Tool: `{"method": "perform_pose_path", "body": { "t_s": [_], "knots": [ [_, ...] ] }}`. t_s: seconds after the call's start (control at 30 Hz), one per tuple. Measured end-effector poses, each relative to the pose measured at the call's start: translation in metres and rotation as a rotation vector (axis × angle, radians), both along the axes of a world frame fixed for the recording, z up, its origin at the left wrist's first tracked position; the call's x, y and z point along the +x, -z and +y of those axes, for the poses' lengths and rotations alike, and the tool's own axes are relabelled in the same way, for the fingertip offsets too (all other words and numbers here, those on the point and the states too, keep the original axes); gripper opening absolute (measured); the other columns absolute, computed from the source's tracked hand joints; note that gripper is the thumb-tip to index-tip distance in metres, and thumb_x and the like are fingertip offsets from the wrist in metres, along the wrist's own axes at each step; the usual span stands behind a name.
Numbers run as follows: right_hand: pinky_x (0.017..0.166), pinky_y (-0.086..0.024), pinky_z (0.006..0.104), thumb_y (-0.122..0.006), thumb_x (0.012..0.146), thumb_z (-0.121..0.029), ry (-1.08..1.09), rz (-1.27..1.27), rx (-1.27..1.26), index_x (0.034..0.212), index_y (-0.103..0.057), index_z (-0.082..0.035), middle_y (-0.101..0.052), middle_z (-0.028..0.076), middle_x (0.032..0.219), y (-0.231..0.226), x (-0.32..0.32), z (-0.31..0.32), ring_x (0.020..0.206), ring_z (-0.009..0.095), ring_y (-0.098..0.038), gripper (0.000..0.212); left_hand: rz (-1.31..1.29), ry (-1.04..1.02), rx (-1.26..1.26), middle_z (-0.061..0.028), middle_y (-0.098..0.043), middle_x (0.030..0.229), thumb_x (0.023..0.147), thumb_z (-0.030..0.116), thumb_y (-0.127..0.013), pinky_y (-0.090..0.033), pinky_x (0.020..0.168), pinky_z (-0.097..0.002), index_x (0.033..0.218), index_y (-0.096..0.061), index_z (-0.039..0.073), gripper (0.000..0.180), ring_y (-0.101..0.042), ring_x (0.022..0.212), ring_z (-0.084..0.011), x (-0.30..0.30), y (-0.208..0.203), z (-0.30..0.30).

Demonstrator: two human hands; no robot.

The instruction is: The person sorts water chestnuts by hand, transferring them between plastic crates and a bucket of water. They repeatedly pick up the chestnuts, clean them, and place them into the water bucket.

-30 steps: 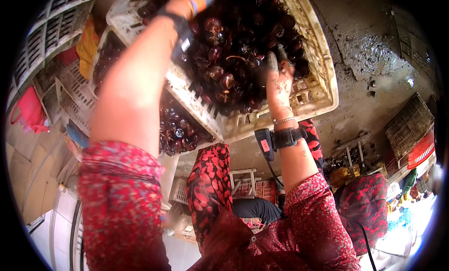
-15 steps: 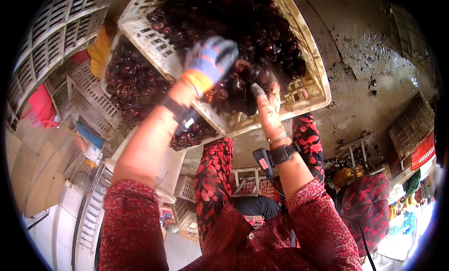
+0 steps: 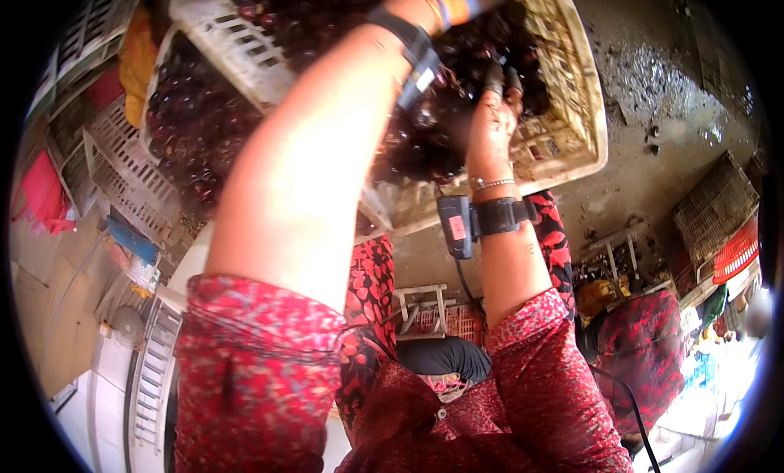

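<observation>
A pale, dirty plastic crate (image 3: 592, 138) holds a heap of dark, shiny, round corms (image 3: 416, 142) that look like water chestnuts. Over its far part is my left hand (image 3: 457, 1), in a grey-blue glove with an orange cuff; motion blurs its fingers, and the frame's top edge is close by. My right hand (image 3: 494, 122), muddy, reaches into the corms by the crate's near right side. Its dark-tipped fingers are stretched forward and slightly apart, partly hidden among the corms. My left forearm covers part of the heap.
Under the crate's left side is a second container of dark corms (image 3: 184, 113). Slatted crates (image 3: 131, 171) and a pink bag (image 3: 45, 191) lie at left. Right of the crate is wet, muddy floor (image 3: 645, 81), with a tilted crate (image 3: 717, 203) and a red basket (image 3: 737, 256).
My left hand has swept forward and right, to the crate's far part. My right hand has shifted slightly forward and right. The crate appears further right in view.
</observation>
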State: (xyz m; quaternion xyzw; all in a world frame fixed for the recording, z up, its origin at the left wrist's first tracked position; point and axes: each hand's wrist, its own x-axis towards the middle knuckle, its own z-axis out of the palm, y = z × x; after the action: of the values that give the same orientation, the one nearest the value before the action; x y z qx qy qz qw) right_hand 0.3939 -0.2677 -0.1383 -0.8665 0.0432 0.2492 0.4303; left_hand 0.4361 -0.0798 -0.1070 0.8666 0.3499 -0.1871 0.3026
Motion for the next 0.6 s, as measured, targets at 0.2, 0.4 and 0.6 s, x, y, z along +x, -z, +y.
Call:
{"method": "perform_pose_path", "body": {
  "t_s": [0.2, 0.4, 0.6],
  "knots": [
    [0.089, -0.039, 0.0450, -0.044, 0.088, -0.026, -0.221, 0.147, -0.037, 0.122, -0.047, -0.007, -0.046, 0.025, 0.116, -0.005, -0.036, -0.027, 0.106, 0.041, -0.046, 0.039, -0.020, 0.123, -0.046, -0.0059, -0.054, 0.124, 0.077, 0.051, -0.054, -0.035, 0.099, -0.0407, 0.122, -0.054, 0.022, 0.053, -0.041, 0.120, -0.0343, -0.045, -0.009, -0.022],
    [0.093, -0.038, 0.0448, -0.042, 0.092, -0.039, -0.513, -0.040, -0.233, 0.129, -0.045, -0.019, -0.044, 0.017, 0.125, -0.068, -0.061, -0.007, 0.109, 0.038, -0.046, 0.042, -0.224, 0.303, 0.155, 0.0004, -0.059, 0.110, 0.074, 0.040, -0.064, -0.038, 0.095, -0.0423, 0.097, -0.065, 0.019, 0.031, -0.046, 0.111, -0.0302, -0.124, -0.054, -0.036],
    [0.097, -0.034, 0.0445, -0.045, 0.089, -0.030, -0.671, 0.015, -0.145, 0.132, -0.041, -0.021, -0.038, 0.019, 0.132, -0.060, -0.043, -0.033, 0.113, 0.036, -0.043, 0.044, -0.234, 0.449, 0.142, -0.0017, -0.053, 0.124, 0.080, 0.033, -0.061, -0.035, 0.100, -0.0443, 0.113, -0.060, 0.025, 0.034, -0.046, 0.114, -0.0318, -0.143, -0.068, -0.028]
  ]
}}
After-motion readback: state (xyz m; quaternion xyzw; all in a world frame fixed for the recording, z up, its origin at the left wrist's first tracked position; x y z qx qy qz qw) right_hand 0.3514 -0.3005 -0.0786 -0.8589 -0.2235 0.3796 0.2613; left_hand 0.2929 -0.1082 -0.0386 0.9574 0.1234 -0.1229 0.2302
